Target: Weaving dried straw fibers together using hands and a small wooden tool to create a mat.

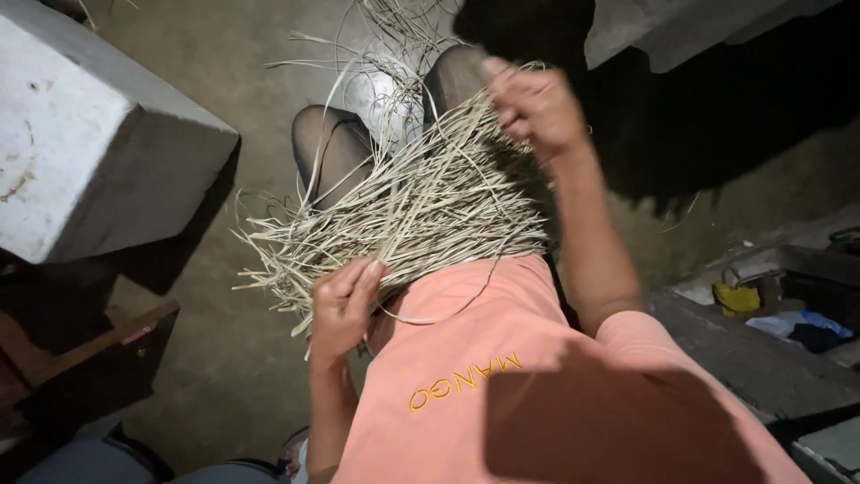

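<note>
Pale dry reed strips, splayed bundle, left hand and right hand grips closed on it

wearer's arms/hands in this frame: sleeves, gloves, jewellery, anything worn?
Both arms are bare from the short sleeves of a salmon-orange T-shirt down to the hands. The shirt has yellow lettering stitched across the chest. Left hand and right hand are ungloved; no rings, watch or bracelets show. Fingernails look short and unpainted.

Strip ends cut off at top
</note>
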